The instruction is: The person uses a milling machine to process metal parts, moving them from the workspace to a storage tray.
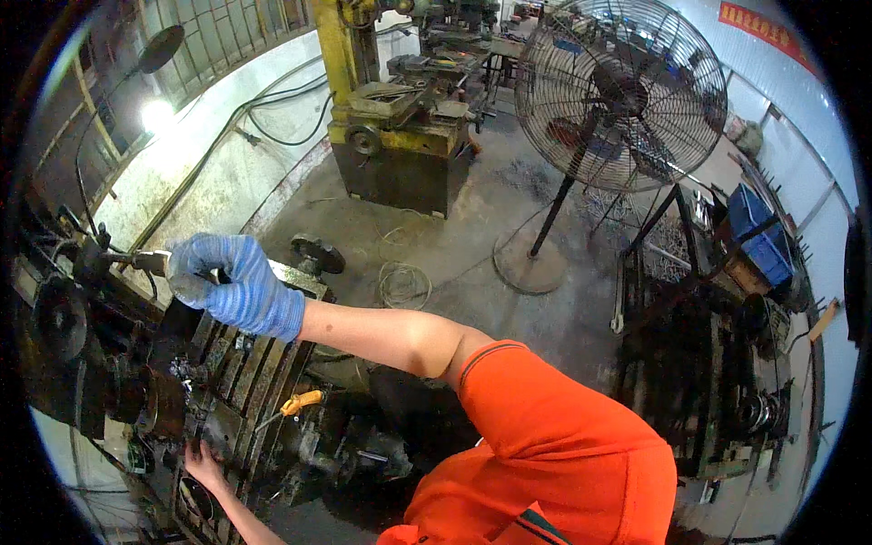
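Note:
My right hand (232, 283), in a blue striped knit glove, reaches across to the left with its fingers curled round the end of a dark machine handle (145, 262). Lower down, my bare left hand (203, 466) has its fingers stretched out beside the dark, round machine head (162, 401); what the fingertips touch is too small to tell. Shiny metal chips (188, 374) lie between that head and the slotted machine table (259, 372). A tool with a yellow handle (302, 401) and a thin metal shaft rests at the table's near side.
A large black stand fan (622, 95) rises ahead on the right. Beyond the table is a yellow-and-dark machine (400, 136). Coiled wire (404, 284) lies on the floor. Blue crates (758, 238) stand by a dark rack at right. A lit lamp (157, 115) glows at left.

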`<state>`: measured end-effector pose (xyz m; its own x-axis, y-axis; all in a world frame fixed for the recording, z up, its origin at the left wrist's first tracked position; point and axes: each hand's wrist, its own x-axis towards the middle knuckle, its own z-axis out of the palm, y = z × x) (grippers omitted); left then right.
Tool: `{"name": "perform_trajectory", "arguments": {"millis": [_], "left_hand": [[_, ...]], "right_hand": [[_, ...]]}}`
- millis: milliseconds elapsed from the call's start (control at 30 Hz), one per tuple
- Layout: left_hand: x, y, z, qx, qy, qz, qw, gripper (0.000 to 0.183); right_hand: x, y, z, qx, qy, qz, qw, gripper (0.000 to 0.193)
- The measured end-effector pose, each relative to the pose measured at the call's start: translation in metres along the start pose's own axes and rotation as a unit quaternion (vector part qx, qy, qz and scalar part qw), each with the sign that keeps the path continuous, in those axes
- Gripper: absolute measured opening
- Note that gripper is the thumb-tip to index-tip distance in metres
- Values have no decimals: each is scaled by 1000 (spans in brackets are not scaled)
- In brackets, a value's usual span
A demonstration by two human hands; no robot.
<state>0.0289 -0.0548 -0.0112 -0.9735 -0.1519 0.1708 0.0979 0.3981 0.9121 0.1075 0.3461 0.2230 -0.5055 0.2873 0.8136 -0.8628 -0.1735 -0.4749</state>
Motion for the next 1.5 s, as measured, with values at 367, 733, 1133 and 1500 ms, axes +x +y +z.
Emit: {"name": "perform_trajectory", "arguments": {"millis": [367,733,1133,1500], "left_hand": [[-192,104,-74,174,92,105,975,39],[-213,116,-34,166,89,40,981,37],[-213,134,7,109,45,51,992,35],[-290,111,-102,136,218,-15,966,35]], "right_hand": [[-13,2,-14,35,-25,24,999,6],[-27,7,-19,-57,-25,7,998,12],[-30,5,-22,-88,-31,37,995,9],[-16,4,4,-154,-41,-4,987,20]]}}
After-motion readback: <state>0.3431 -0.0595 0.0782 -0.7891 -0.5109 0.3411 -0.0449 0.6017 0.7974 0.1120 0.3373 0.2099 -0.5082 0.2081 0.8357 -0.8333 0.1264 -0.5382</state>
